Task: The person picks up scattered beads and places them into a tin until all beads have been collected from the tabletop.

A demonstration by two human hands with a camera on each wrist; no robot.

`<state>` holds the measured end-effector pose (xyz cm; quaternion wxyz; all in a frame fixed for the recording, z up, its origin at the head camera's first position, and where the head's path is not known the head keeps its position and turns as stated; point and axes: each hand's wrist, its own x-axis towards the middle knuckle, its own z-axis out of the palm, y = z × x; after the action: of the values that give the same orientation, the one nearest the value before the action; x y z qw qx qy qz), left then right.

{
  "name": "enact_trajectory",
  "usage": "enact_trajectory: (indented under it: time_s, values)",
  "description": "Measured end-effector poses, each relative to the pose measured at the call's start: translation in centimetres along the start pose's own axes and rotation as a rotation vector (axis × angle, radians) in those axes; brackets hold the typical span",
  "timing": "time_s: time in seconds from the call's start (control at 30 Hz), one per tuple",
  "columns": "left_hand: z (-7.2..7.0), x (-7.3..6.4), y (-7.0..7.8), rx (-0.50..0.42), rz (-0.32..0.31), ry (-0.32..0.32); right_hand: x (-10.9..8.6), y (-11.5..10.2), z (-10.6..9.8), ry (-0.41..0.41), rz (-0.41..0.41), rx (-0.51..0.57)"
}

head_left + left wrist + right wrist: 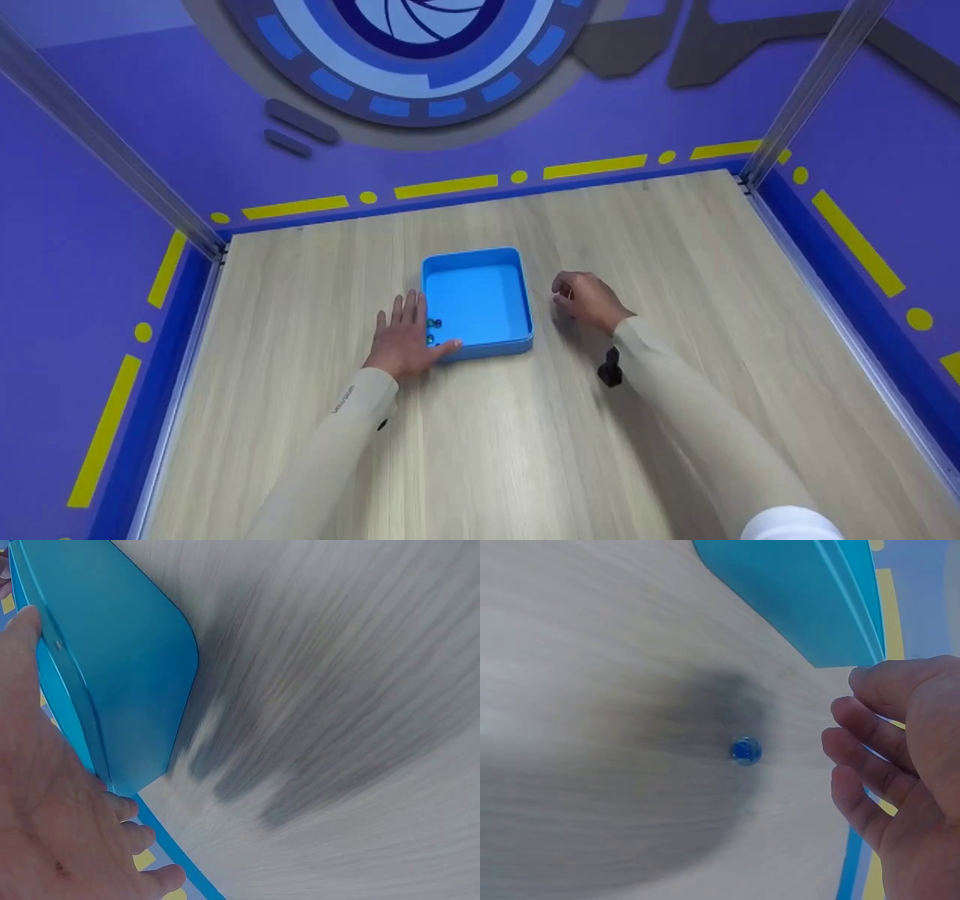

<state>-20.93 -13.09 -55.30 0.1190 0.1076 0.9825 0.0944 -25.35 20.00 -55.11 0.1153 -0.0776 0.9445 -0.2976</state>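
A square blue tray (480,304) sits on the wooden table, with several small dark glass marbles (438,323) gathered inside by its left wall. My left hand (403,341) lies against that side with fingers extended; its thumb reaches over the front left corner of the rim. To the right of the tray, apart from it, my right hand (591,298) hovers with loosely bent fingers and holds nothing that I can see. In the right wrist view, a blue glass marble (746,751) shows against the tabletop near the fingertips (841,744); whether it touches the wood I cannot tell.
Purple panels (465,161) with yellow markings enclose the wooden tabletop (487,442) at the back and both sides. Metal posts (817,90) stand at the back corners. A small black device (611,368) is beside the right sleeve.
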Motion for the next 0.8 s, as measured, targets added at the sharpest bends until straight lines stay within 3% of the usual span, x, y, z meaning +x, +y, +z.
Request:
enact_trajectory:
  time_s: [0.8]
  values:
    - [0.0, 0.1, 0.1, -0.017, -0.015, -0.017, -0.9, 2.8, 1.0, -0.002, 0.033, -0.048]
